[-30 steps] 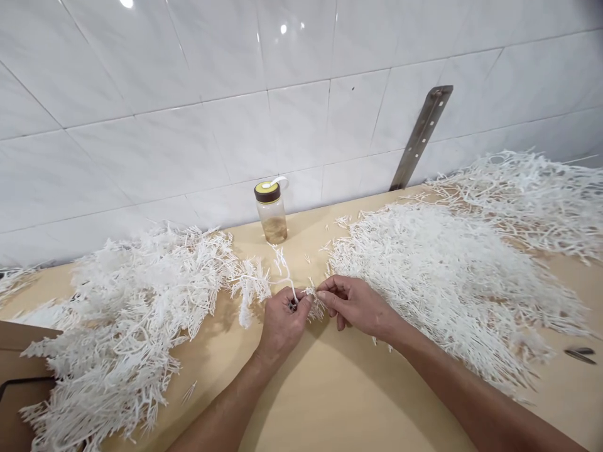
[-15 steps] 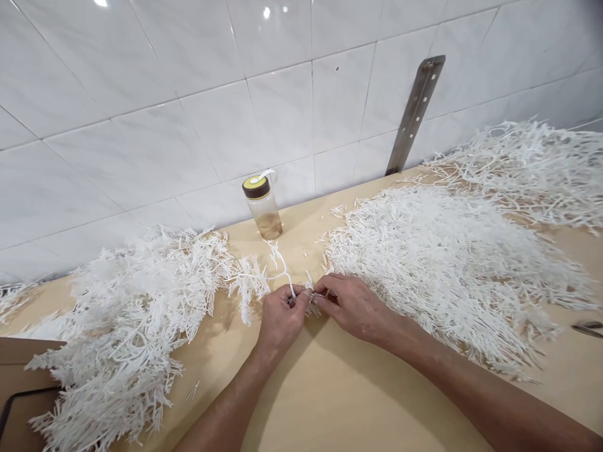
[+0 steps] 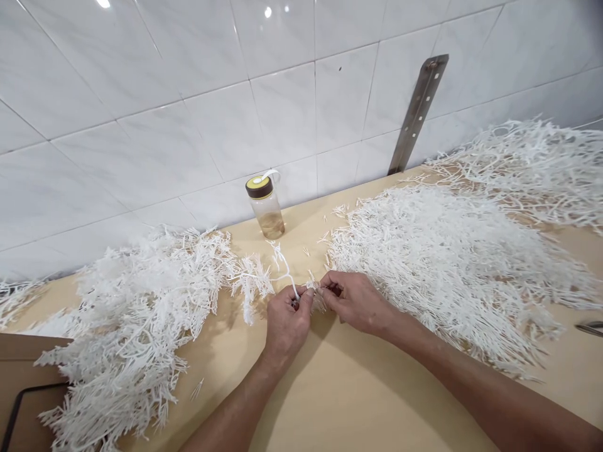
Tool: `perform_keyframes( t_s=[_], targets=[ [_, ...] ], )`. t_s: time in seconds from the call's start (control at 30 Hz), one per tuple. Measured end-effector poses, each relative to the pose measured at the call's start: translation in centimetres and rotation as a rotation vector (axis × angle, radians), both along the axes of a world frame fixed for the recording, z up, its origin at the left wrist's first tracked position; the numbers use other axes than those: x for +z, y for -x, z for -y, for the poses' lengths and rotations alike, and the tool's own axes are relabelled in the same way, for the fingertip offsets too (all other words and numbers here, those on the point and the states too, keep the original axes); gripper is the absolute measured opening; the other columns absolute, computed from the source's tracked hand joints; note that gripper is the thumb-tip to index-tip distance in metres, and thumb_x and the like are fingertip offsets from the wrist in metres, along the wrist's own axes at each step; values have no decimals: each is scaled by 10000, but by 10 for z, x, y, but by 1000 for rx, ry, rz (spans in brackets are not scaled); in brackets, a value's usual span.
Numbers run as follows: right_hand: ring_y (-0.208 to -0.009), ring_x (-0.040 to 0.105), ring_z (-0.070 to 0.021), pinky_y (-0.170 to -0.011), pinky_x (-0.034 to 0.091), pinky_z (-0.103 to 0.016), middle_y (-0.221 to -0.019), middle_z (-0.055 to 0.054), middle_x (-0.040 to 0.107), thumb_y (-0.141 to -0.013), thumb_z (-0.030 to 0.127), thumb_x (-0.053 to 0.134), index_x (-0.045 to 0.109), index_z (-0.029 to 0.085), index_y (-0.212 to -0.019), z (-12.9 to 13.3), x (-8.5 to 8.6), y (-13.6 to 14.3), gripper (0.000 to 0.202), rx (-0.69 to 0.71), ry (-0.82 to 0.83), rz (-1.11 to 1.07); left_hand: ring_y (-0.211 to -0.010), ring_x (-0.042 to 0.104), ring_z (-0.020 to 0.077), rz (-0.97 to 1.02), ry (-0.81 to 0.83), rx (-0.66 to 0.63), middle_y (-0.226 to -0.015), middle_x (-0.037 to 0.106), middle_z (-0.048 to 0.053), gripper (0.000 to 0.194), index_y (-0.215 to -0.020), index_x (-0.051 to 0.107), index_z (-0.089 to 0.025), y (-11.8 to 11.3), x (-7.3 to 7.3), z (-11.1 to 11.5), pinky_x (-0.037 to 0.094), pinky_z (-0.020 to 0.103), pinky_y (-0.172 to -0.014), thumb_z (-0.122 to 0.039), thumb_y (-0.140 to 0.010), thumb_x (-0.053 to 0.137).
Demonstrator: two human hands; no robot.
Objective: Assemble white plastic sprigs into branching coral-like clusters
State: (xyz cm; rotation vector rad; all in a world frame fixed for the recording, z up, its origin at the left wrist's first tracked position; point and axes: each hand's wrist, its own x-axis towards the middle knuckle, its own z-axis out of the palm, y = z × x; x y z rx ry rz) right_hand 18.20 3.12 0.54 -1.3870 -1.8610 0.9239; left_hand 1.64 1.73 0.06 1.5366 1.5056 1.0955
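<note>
A white, branching plastic stem [image 3: 285, 267] rises out of my left hand [image 3: 288, 317], whose thumb and fingers are closed on its lower end. Close by on the right, my right hand [image 3: 355, 301] has its thumb and index finger pinched together. Between the two sets of fingertips shows a small white sprig [image 3: 313, 287]. Whether the right fingers grip that sprig or something else too small to see is unclear. Both hands are low over the tan tabletop [image 3: 320, 389].
A heap of white branched pieces [image 3: 136, 326] lies left, and a pile of loose white sprigs [image 3: 438, 257] right. White stems [image 3: 541, 163] lie at the far right. A drink bottle [image 3: 267, 207] and a perforated metal bar [image 3: 418, 116] stand near the tiled wall. A cardboard box [image 3: 28, 364] is at lower left.
My right fingertips have drawn slightly away from the left thumb, so the white sprig between them shows more. The left hand keeps its hold on the stem. The whole view has shifted a little.
</note>
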Motion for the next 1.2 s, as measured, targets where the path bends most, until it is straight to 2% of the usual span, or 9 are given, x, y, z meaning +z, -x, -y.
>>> perform_keyframes(
  t_s=[0.13,0.33,0.53,0.7,0.93,1.0,1.1,1.13,1.2],
  targets=[
    [-413,579,-107,-420,423,-213,-616,39,601,-867,283,525,628,196,-797,-2,2,-3,152,1,154,-67,-521,447,104,36,35,4,-594,587,-2,269,-728,693,-144,1,-2,-1,340,223,-501,-392,-811,631],
    [-421,591,-103,-434,445,-205,-617,27,623,-865,278,528,654,188,-767,-2,6,-4,184,-3,87,9,-478,407,91,48,96,-14,-578,561,-14,278,-784,698,-140,2,-5,-3,298,218,-457,-416,-771,671],
    [-386,603,-114,-387,441,-198,-585,35,613,-851,242,529,618,187,-774,0,1,8,130,-25,143,-47,-503,431,106,27,3,-9,-561,530,-22,196,-741,676,-154,5,-6,-5,313,223,-477,-344,-778,647],
    [-358,604,-129,-346,422,-190,-511,56,592,-843,220,525,563,196,-775,1,-5,22,81,-101,237,-168,-496,381,95,39,-49,31,-531,461,-47,123,-694,628,-162,7,-13,-7,289,219,-480,-269,-754,624],
    [-377,594,-118,-373,370,-191,-522,41,612,-826,209,497,530,197,-714,-1,-2,23,118,-99,382,-271,-478,345,94,106,-21,15,-512,416,-58,163,-689,591,-169,7,-16,-7,257,223,-465,-306,-773,620],
    [-424,606,-131,-421,395,-213,-545,25,620,-826,210,494,531,201,-716,-1,-2,22,117,-118,285,-172,-487,368,101,71,-69,3,-527,441,-47,156,-702,598,-172,7,-10,-3,282,228,-477,-300,-791,607],
    [-573,648,-166,-555,459,-256,-613,-17,645,-806,183,518,505,207,-684,-3,-5,18,125,-227,-10,56,-568,455,126,-36,-253,-38,-621,528,-8,128,-738,638,-179,7,-1,4,368,245,-562,-278,-809,601],
    [-590,652,-171,-581,470,-267,-616,-21,645,-808,179,518,497,209,-679,-4,-7,16,134,-249,-52,88,-599,477,133,-62,-296,-45,-650,549,3,131,-743,651,-182,7,0,5,387,251,-595,-280,-815,603],
    [-533,648,-165,-565,484,-271,-586,-1,634,-832,197,506,505,213,-716,-5,-9,12,117,-245,7,36,-609,487,136,-56,-278,-36,-646,555,3,165,-741,662,-184,8,0,5,395,248,-602,-313,-831,614]
  ],
)
